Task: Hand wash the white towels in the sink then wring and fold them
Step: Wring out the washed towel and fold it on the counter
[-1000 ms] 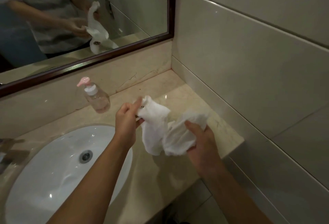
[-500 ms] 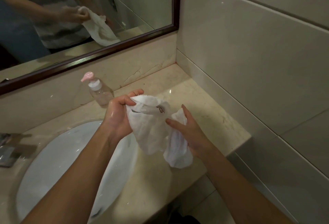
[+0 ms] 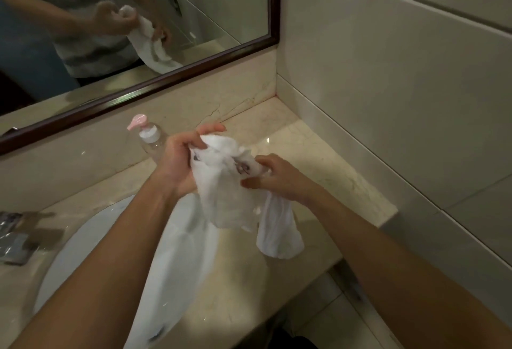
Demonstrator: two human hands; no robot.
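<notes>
A white towel [image 3: 227,196] with a small dark mark near its top hangs in the air above the marble counter [image 3: 313,151], just right of the white oval sink [image 3: 171,265]. My left hand [image 3: 180,163] grips the towel's upper left edge with curled fingers. My right hand [image 3: 274,176] pinches its upper right edge beside the mark. The towel's loose ends droop below both hands, the right end reaching toward the counter's front edge. My left forearm hides much of the sink.
A clear soap pump bottle [image 3: 151,138] with a pink top stands against the backsplash behind my left hand. A chrome faucet [image 3: 13,237] sits at the far left. A dark-framed mirror [image 3: 194,66] runs above. A tiled wall [image 3: 388,85] closes the right side.
Both hands have drawn closer together along the towel's top edge and shifted left toward the sink. My right hand has gone from lying flat against the cloth to pinching it.
</notes>
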